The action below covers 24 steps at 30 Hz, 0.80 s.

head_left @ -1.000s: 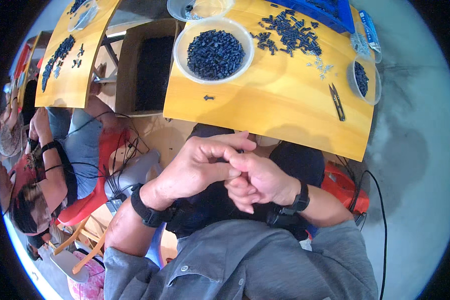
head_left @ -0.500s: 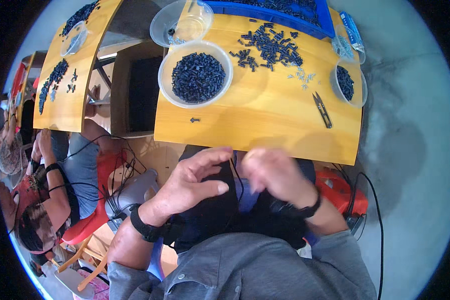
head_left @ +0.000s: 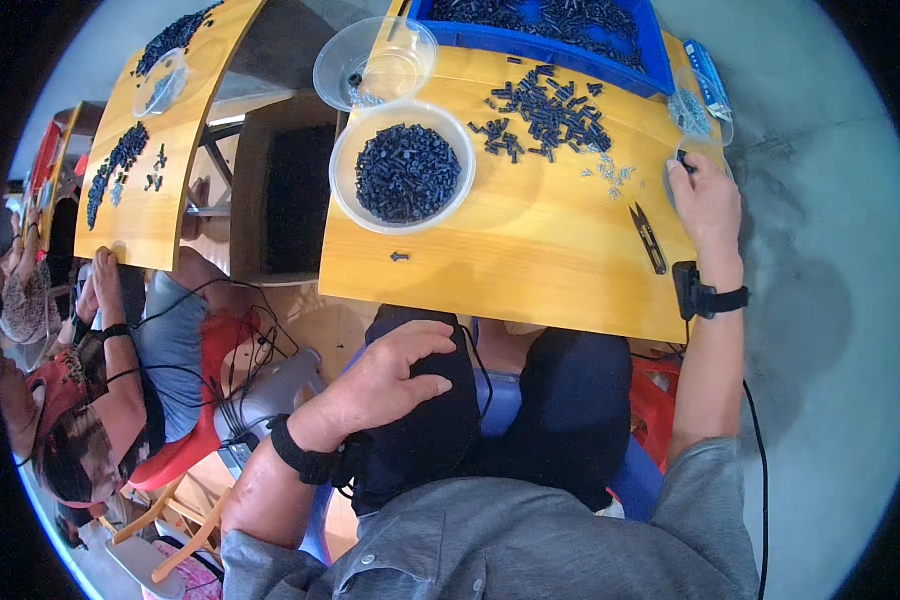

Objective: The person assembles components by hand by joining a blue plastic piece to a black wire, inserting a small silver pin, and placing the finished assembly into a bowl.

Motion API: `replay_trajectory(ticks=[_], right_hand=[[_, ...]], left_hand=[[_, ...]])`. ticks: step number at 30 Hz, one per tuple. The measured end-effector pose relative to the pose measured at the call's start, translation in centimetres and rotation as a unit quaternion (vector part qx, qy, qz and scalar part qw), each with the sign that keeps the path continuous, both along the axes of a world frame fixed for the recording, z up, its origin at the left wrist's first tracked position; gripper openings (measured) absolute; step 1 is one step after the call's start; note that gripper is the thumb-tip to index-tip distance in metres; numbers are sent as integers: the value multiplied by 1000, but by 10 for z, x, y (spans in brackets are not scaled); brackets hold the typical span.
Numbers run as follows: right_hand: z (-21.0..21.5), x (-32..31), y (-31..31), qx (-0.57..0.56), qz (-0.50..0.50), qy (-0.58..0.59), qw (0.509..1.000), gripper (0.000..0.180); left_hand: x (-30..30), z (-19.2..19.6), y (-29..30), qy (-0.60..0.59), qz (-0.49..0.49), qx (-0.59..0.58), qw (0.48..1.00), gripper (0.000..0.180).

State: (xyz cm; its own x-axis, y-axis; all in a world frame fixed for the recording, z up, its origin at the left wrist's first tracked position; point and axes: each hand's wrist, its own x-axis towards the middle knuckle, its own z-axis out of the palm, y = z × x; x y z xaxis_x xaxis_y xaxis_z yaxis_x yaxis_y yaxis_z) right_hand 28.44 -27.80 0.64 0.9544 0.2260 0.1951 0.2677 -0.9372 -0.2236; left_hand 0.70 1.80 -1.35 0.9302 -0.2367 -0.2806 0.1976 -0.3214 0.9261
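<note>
My left hand (head_left: 395, 370) hovers above my left thigh, thumb and fingers apart, with nothing in it. At the table's right edge, my right hand (head_left: 708, 205) reaches over a small clear plastic bowl (head_left: 717, 152), covering most of it. Its thumb and fingers are curled closed around a spot where dark pieces (head_left: 683, 160) show; what they grip is hidden. Close to that hand lie black thread snips (head_left: 648, 240) and a scatter of small silvery metal pieces (head_left: 613, 175). One black plug-like piece (head_left: 400, 257) rests alone near the table's front edge.
A white bowl (head_left: 340, 190) full of black pieces stands at the table's left, with a clear bowl (head_left: 325, 75) behind it. Loose black pieces (head_left: 560, 115) are heaped mid-table before a blue bin (head_left: 530, 42). A seated person (head_left: 110, 370) is at a neighbouring table.
My right hand has moved from beside my left hand above my lap, forward and right to the small bowl. My left hand has stayed nearly in place. The view has shifted slightly.
</note>
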Motion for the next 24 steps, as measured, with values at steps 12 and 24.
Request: replay_trajectory(ticks=[12,24], right_hand=[[-34,-7,129,115,280,67,951,9],[-44,6,146,-5,300,90,950,13]], left_hand=[[1,-2,4,32,-16,-23,999,37],[1,-3,2,15,-2,-23,1000,35]])
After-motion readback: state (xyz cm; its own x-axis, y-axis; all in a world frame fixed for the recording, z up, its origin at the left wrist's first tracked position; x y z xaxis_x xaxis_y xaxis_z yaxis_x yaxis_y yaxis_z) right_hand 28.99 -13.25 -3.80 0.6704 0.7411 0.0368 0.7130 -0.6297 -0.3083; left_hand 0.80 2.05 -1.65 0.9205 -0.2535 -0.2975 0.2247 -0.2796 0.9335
